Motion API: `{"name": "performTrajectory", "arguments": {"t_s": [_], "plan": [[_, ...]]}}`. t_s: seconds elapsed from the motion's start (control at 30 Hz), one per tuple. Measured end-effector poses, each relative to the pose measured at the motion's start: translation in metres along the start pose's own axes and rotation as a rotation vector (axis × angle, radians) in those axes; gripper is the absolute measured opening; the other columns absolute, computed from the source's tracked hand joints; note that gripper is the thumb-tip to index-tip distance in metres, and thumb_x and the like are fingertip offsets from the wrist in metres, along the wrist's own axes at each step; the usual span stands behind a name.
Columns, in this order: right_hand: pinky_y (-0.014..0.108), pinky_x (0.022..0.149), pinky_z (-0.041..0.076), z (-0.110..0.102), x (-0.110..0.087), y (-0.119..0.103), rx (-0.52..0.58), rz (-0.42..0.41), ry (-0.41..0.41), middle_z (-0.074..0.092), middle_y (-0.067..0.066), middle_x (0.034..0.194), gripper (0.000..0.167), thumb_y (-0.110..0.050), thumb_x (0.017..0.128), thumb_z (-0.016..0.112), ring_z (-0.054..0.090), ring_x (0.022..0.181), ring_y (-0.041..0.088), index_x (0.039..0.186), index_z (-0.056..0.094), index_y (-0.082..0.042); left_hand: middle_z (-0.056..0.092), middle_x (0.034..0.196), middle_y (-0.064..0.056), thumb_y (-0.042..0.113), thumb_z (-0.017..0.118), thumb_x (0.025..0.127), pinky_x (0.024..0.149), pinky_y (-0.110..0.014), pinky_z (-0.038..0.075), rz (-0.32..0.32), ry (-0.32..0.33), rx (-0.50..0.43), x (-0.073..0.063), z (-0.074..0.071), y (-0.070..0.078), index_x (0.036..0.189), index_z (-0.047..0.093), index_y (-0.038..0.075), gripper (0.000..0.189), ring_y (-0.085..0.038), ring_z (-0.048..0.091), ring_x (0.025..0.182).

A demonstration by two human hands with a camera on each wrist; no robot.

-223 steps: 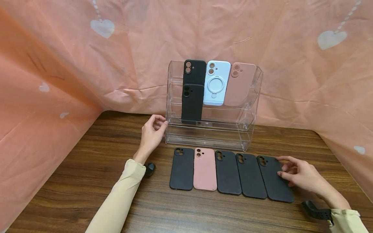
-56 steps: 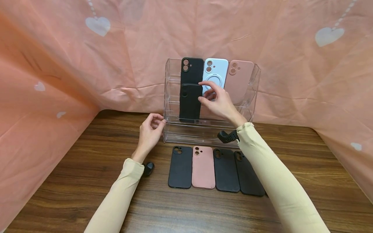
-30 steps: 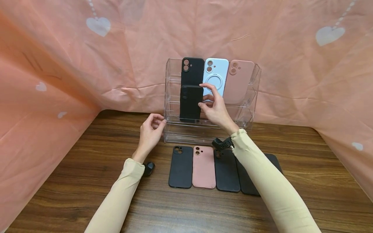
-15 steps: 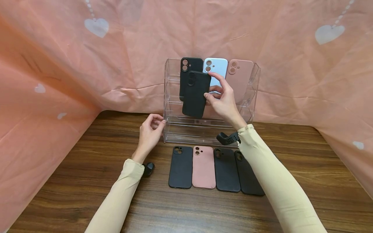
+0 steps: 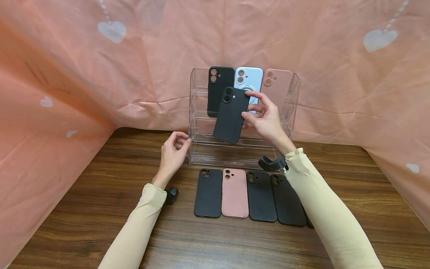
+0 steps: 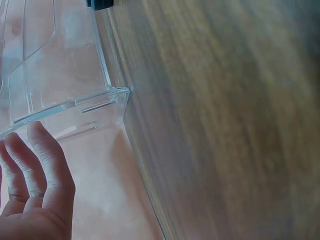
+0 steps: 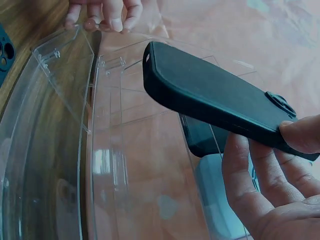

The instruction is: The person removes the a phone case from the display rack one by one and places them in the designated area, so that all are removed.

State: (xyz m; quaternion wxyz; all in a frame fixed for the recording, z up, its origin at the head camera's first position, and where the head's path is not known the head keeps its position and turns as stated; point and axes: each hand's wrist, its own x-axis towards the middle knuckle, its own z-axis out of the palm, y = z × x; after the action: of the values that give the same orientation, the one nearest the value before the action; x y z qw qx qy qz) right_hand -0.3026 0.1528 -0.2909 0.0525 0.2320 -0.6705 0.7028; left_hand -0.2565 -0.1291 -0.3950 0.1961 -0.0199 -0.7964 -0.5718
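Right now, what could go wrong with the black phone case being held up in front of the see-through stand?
The held black case might slip: the right hand grips it near its camera end, and the other end sticks out unsupported. It could also bump the white case standing behind it. A hard knock might shift the clear stand, though the left hand touches its side.

Nine phone cases (image 5: 230,121): six black, two pink, one white. One stand (image 5: 231,159). Two hands (image 5: 269,121).
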Motion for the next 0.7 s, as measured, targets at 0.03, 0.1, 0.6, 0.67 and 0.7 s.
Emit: {"name": "performTrajectory", "arguments": {"t_s": [0.03,0.1,0.6,0.67,0.7], "plan": [[0.036,0.062,0.065,-0.001,-0.001,0.0,0.015,0.013,0.001,0.069,0.006,0.091,0.061,0.017,0.09,0.061,0.075,0.073,0.015,0.144,0.049,-0.009,0.07,0.091,-0.014,0.017,0.068,0.096,0.053,-0.022,0.057,-0.001,0.0,0.0,0.0,0.0,0.0,0.108,0.066,0.008,0.015,-0.035,0.07,0.071],[0.035,0.062,0.065,-0.003,-0.004,0.001,0.043,0.033,0.001,0.069,0.006,0.091,0.06,0.017,0.091,0.061,0.075,0.072,0.015,0.143,0.05,-0.009,0.07,0.09,-0.014,0.017,0.068,0.096,0.053,-0.023,0.057,-0.002,0.0,0.002,-0.001,0.0,0.0,0.108,0.066,0.008,0.015,-0.034,0.07,0.07],[0.034,0.064,0.065,-0.02,-0.026,0.002,0.118,0.118,0.015,0.071,0.005,0.092,0.061,0.015,0.091,0.063,0.073,0.071,0.015,0.144,0.049,-0.012,0.07,0.092,-0.014,0.018,0.068,0.097,0.054,-0.022,0.057,-0.007,-0.006,0.004,0.0,-0.002,0.002,0.109,0.066,0.008,0.016,-0.025,0.069,0.068],[0.033,0.064,0.065,-0.023,-0.029,0.003,0.107,0.12,0.014,0.071,0.004,0.092,0.061,0.015,0.091,0.063,0.072,0.07,0.014,0.144,0.049,-0.012,0.07,0.092,-0.015,0.018,0.068,0.097,0.055,-0.022,0.057,-0.005,-0.006,0.002,0.0,-0.002,0.002,0.109,0.066,0.008,0.016,-0.023,0.068,0.067],[0.033,0.064,0.065,-0.024,-0.031,0.003,0.106,0.12,0.013,0.071,0.004,0.092,0.061,0.015,0.091,0.063,0.072,0.07,0.014,0.144,0.049,-0.012,0.07,0.092,-0.015,0.018,0.068,0.097,0.055,-0.022,0.057,-0.005,-0.006,0.002,0.0,-0.002,0.001,0.109,0.066,0.008,0.016,-0.024,0.068,0.067]]}}
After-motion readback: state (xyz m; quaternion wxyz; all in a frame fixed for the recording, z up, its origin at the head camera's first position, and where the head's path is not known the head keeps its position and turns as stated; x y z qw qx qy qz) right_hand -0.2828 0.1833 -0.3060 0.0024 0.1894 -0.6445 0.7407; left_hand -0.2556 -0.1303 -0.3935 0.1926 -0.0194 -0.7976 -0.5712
